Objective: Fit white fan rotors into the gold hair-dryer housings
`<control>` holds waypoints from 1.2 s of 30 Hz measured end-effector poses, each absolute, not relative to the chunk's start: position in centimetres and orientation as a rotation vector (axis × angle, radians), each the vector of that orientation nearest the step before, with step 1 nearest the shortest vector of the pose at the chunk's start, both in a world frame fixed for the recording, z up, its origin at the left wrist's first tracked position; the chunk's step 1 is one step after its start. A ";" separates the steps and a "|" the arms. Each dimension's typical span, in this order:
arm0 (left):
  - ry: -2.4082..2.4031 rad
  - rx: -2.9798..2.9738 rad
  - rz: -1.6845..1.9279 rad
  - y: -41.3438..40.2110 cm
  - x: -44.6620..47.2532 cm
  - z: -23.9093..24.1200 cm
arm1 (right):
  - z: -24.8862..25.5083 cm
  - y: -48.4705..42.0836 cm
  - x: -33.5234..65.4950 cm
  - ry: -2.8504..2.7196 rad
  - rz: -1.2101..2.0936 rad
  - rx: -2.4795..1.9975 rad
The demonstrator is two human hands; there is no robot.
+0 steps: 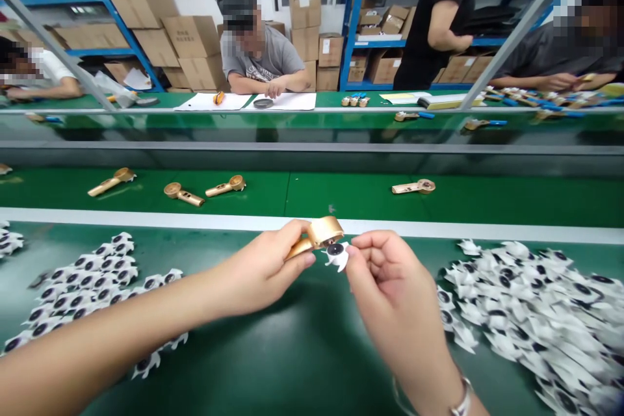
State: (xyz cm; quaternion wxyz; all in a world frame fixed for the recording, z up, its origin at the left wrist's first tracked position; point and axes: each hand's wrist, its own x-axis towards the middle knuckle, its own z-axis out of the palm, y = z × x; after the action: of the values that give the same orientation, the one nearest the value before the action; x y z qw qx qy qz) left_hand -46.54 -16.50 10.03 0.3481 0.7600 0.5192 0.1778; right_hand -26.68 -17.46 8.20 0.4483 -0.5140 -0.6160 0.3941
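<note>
My left hand (273, 263) is wrapped round the handle of a gold handheld fan housing (326, 229), whose round head tips toward me. Between the thumb and fingers of my right hand (390, 286) is a small white fan blade (337, 256) with a black centre. The blade sits just below the opening of the gold head; whether the two touch I cannot tell. A large heap of loose white fan blades (531, 312) lies to the right of my right hand. More blades (82, 286) are spread in rows at the left, partly hidden behind my left forearm.
Several gold fan housings (184, 194) lie on the green belt (341, 188) beyond a white strip (429, 229). Metal frame bars (312, 146) cross in front of the far bench. A person in a grey shirt (273, 55) sits there, with other people alongside and cartons (192, 39) behind.
</note>
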 end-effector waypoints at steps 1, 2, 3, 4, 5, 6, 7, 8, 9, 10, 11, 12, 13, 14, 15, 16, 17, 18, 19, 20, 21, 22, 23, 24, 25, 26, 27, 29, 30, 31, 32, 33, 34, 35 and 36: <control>1.325 1.994 0.461 -16.8 -46.5 10.1 | 8.3 -17.7 -26.6 -1.533 0.969 -1.270; 1.308 2.022 0.462 -17.0 -46.4 10.2 | 8.4 -17.8 -26.6 -1.540 0.959 -1.270; 1.297 2.049 0.463 -17.3 -46.4 10.3 | 8.5 -18.0 -26.5 -1.548 0.946 -1.271; 1.297 2.070 0.464 -17.6 -46.3 10.4 | 8.5 -18.2 -26.4 -1.558 0.928 -1.271; 1.307 2.088 0.460 -17.8 -46.2 10.4 | 8.6 -18.3 -26.4 -1.570 0.905 -1.272; 1.322 2.102 0.453 -18.0 -46.1 10.4 | 8.7 -18.4 -26.3 -1.580 0.878 -1.275; 1.337 2.115 0.444 -18.1 -46.0 10.4 | 8.7 -18.5 -26.3 -1.592 0.850 -1.278; 1.351 2.128 0.432 -18.2 -45.9 10.4 | 8.7 -18.6 -26.3 -1.601 0.824 -1.280; 1.364 2.143 0.414 -18.2 -45.9 10.3 | 8.7 -18.7 -26.4 -1.605 0.807 -1.281; 1.383 2.163 0.401 -18.2 -45.8 10.1 | 8.6 -18.7 -26.4 -1.599 0.803 -1.280; 1.406 2.189 0.389 -18.2 -45.8 9.9 | 8.5 -18.7 -26.5 -1.581 0.817 -1.280; 1.435 2.226 0.378 -18.2 -45.8 9.7 | 8.4 -18.7 -26.7 -1.545 0.852 -1.278; 1.469 2.277 0.365 -18.3 -45.9 9.3 | 8.2 -18.6 -26.8 -1.492 0.907 -1.275; 1.499 2.340 0.351 -18.4 -45.9 8.9 | 8.1 -18.5 -26.9 -1.427 0.984 -1.268; 1.518 2.413 0.336 -18.5 -46.0 8.5 | 7.9 -18.3 -27.1 -1.357 1.082 -1.256; 1.527 2.483 0.316 -18.6 -46.1 8.1 | 7.7 -18.0 -27.2 -1.283 1.193 -1.237; 1.526 2.539 0.293 -18.8 -46.3 7.7 | 7.5 -17.6 -27.3 -1.211 1.314 -1.208; 1.518 2.577 0.278 -18.8 -46.4 7.5 | 7.3 -17.2 -27.4 -1.155 1.430 -1.175; 1.503 2.583 0.268 -18.7 -46.6 7.4 | 7.0 -16.8 -27.6 -1.140 1.528 -1.146; 1.489 2.564 0.262 -18.4 -46.9 7.4 | 6.6 -16.3 -27.9 -1.166 1.599 -1.125; 1.482 2.529 0.257 -17.8 -47.2 7.4 | 6.1 -15.9 -28.3 -1.224 1.643 -1.113; 1.487 2.483 0.252 -16.8 -47.6 7.4 | 5.5 -15.6 -28.9 -1.305 1.664 -1.108; 1.508 2.440 0.246 -15.5 -48.2 7.2 | 4.7 -15.5 -29.8 -1.397 1.671 -1.107; 1.557 2.406 0.237 -13.9 -48.9 6.9 | 3.8 -15.5 -30.9 -1.487 1.668 -1.104; 1.646 2.369 0.232 -12.1 -49.8 6.3 | 2.8 -15.9 -32.2 -1.574 1.662 -1.089; 1.750 2.325 0.216 -10.3 -50.8 5.4 | 1.7 -16.4 -33.7 -1.668 1.654 -1.060; 1.866 2.278 0.199 -8.5 -51.8 4.5 | 0.8 -17.2 -35.3 -1.785 1.633 -1.014; 2.046 2.185 0.145 -5.6 -54.0 2.5 | -0.9 -19.2 -38.5 -2.045 1.562 -0.888; 2.112 2.153 0.124 -4.6 -54.9 1.6 | -1.5 -20.1 -40.0 -2.170 1.518 -0.823; 2.167 2.131 0.109 -3.9 -55.7 1.0 | -2.0 -20.8 -41.4 -2.287 1.472 -0.769; 2.214 2.117 0.102 -3.5 -56.3 0.6 | -2.3 -21.4 -42.7 -2.395 1.422 -0.730; 2.254 2.110 0.106 -3.3 -56.6 0.6 | -2.5 -21.8 -43.9 -2.493 1.371 -0.700; 2.286 2.110 0.119 -3.3 -56.8 0.8 | -2.5 -22.0 -44.9 -2.582 1.319 -0.675; 2.305 2.120 0.143 -3.4 -56.7 1.2 | -2.5 -22.0 -45.8 -2.660 1.270 -0.651; 2.307 2.141 0.176 -3.4 -56.2 1.8 | -2.4 -22.0 -46.5 -2.722 1.217 -0.626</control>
State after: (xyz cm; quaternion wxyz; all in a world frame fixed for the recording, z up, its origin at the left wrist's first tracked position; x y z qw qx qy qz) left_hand -56.25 -3.40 1.79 -0.0056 0.6791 0.7319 0.0559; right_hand -46.49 -21.95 -2.36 0.0476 -0.2052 -0.8924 0.3990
